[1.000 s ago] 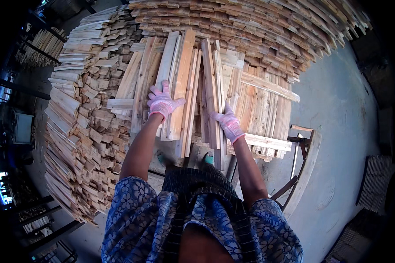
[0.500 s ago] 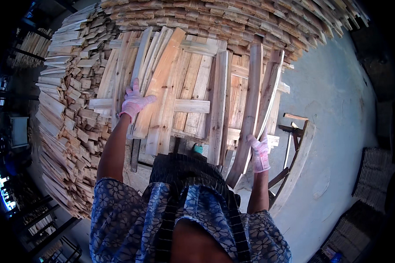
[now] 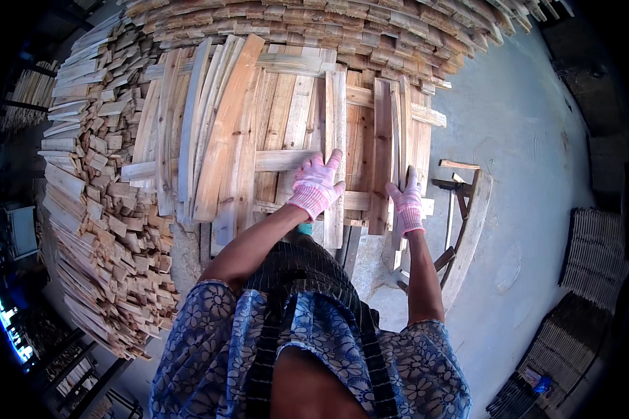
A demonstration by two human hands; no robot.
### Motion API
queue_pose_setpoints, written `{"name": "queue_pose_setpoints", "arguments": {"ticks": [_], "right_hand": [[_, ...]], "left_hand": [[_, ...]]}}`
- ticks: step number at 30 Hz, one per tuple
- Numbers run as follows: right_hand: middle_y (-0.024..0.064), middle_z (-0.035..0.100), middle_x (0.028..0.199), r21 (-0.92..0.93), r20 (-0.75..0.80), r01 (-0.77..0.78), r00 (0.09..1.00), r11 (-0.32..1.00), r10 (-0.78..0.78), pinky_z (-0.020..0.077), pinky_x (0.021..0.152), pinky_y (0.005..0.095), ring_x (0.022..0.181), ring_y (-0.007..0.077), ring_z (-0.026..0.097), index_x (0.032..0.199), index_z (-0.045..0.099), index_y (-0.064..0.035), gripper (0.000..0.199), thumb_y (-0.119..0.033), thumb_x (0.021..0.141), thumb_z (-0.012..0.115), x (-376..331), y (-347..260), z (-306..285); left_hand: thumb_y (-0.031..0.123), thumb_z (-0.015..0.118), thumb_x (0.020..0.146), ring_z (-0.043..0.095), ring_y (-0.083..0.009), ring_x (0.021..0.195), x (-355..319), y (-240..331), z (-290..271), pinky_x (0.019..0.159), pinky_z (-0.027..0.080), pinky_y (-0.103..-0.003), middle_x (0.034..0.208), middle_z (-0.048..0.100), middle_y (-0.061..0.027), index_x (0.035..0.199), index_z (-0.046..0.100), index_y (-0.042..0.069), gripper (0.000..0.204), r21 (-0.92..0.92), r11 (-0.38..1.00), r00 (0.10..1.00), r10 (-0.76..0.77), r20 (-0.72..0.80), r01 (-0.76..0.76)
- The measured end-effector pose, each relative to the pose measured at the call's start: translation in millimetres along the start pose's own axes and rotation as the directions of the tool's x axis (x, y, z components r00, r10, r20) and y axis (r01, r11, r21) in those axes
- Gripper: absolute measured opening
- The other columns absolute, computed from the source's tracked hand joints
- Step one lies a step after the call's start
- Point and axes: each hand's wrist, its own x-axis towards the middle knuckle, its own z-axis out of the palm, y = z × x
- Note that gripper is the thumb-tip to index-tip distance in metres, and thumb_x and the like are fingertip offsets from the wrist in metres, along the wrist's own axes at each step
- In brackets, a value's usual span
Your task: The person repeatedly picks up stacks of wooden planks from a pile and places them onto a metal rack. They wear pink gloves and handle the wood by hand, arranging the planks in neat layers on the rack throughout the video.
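Note:
My left hand [image 3: 316,187], in a pink and white knit glove, lies with its fingers spread against the left edge of an upright-lying pale board [image 3: 337,119]. My right hand [image 3: 407,206], gloved alike, has its thumb and fingers around the near part of a narrow board [image 3: 398,119]. Just left of that, a wider brown board [image 3: 382,153] lies lengthwise. These boards rest on a layer of planks with crosspieces [image 3: 286,160]. Farther left, several loose boards lie aslant, an orange-toned board [image 3: 227,133] on top.
Stacked wood pieces [image 3: 105,209] rise along the left, and more stacked boards [image 3: 307,24] line the far side. A wooden frame with a curved-looking edge [image 3: 472,230] stands at the right on the grey floor [image 3: 524,174]. Dark slatted stacks [image 3: 594,258] sit at the far right.
My left hand has left the slanted boards and moved right to the middle board. The boards by my right hand have shifted from slanting to nearly straight, closer together.

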Motion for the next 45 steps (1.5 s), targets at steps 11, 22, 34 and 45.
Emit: {"name": "queue_pose_setpoints", "arguments": {"ticks": [11,22,34,45], "right_hand": [[0.0333,0.043,0.138,-0.209,-0.054,0.004,0.998,0.978,-0.015,0.0492,0.102,0.0482,0.123,0.0485,0.056,0.159,0.025,-0.0272,0.082,-0.034,0.091,0.069,18.3,-50.6,51.8],[0.0386,0.035,0.148,-0.199,-0.084,0.032,0.995,0.979,-0.049,0.047,0.105,0.0495,0.128,0.0522,0.052,0.161,0.026,-0.027,0.075,-0.036,0.096,0.064,16.6,-23.8,58.4],[0.0322,0.047,0.127,-0.218,-0.056,0.029,0.998,0.976,-0.043,0.0475,0.1,0.0494,0.118,0.0504,0.055,0.162,0.024,-0.0254,0.081,-0.041,0.095,0.067,7.1,-59.3,128.9],[0.0293,0.045,0.129,-0.168,-0.11,0.295,0.942,0.94,-0.316,0.0483,0.097,0.0497,0.114,0.0444,0.056,0.156,0.035,-0.0165,0.071,-0.03,0.094,0.069,-59.0,-144.4,116.7]], "left_hand": [[0.023,0.047,0.103,0.024,-0.0672,0.139,53.9,43.1,103.7,0.095,0.036,-0.073,0.157,0.022,-0.0406,0.158,0.03,0.021,0.058,0.493,0.868,0.976,0.051,-0.213,0.062],[0.025,0.059,0.096,0.016,-0.0576,0.148,60.4,51.1,83.1,0.114,0.017,-0.073,0.163,0.018,-0.0309,0.161,0.02,0.023,0.077,0.401,0.897,0.98,0.201,0.0,-0.184],[0.031,0.063,0.09,0.013,-0.044,0.154,44.0,-12.2,-19.7,0.124,0.009,-0.06,0.162,0.026,-0.0208,0.158,0.032,0.023,0.075,-0.054,0.957,0.954,0.277,-0.112,-0.284],[0.064,0.075,0.075,0.034,-0.0544,0.137,-36.8,-258.7,-99.2,0.116,0.032,-0.052,0.148,0.031,-0.0317,0.156,0.013,0.006,0.117,-0.303,0.849,0.826,-0.508,-0.245,0.432]]}}
